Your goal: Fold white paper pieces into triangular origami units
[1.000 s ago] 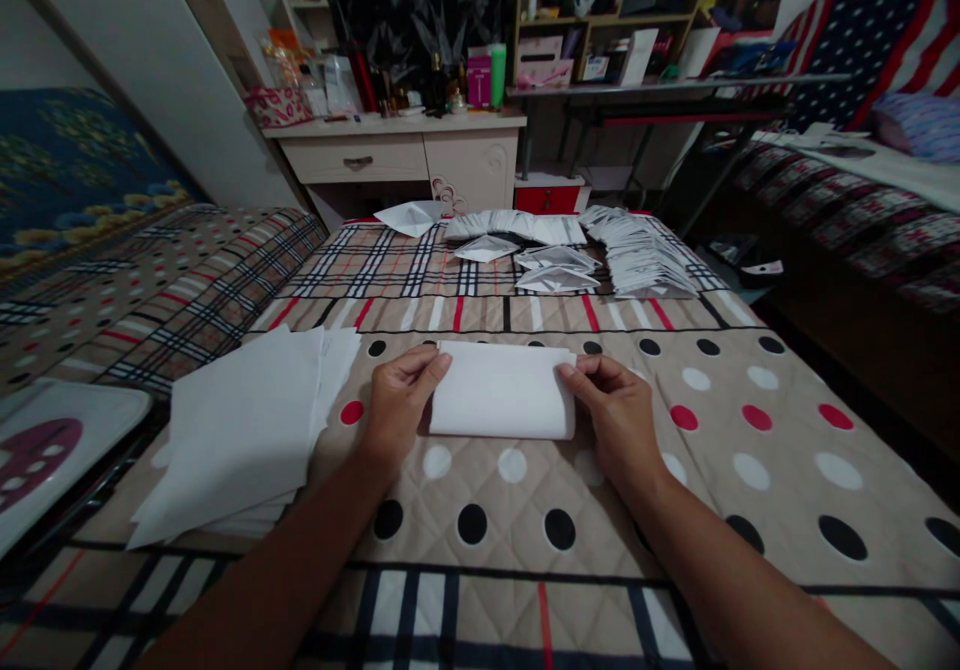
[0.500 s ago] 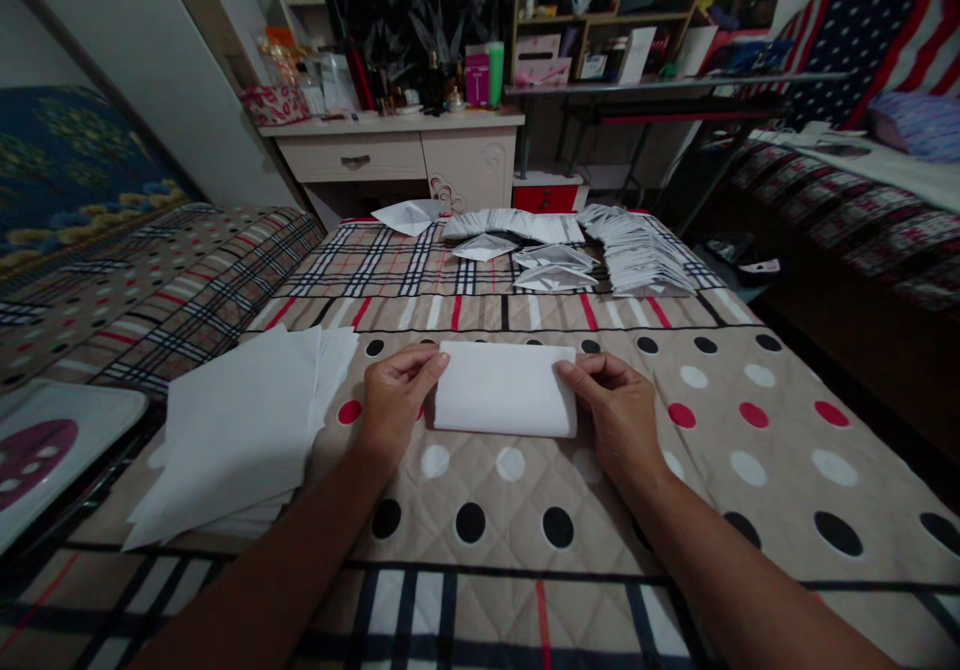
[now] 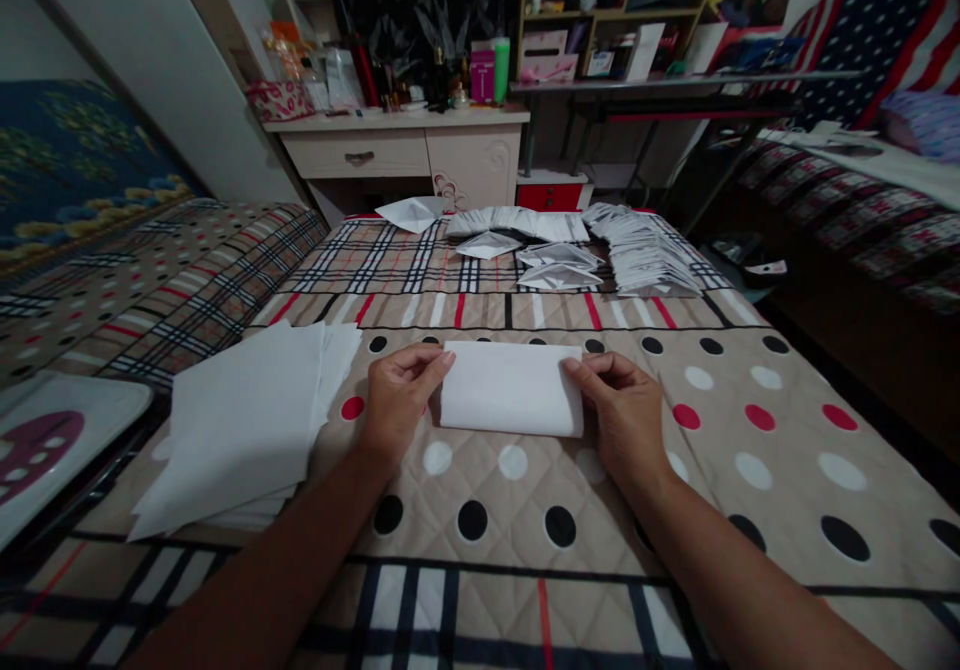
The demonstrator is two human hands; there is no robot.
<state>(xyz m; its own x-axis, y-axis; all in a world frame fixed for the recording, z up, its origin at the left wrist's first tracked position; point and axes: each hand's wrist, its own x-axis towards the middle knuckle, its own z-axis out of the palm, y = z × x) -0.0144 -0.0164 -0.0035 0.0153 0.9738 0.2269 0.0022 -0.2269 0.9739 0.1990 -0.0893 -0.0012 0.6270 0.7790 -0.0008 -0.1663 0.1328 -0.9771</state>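
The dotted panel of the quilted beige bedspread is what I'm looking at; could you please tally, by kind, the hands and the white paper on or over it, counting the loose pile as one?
Bare left hand and bare right hand: 2
Folded white paper sheet between them: 1
Pile of flat white paper sheets: 1
Total: 4

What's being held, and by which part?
Folded white paper, pinched near its far left corner by the left fingers and near its far right corner by the right fingers.
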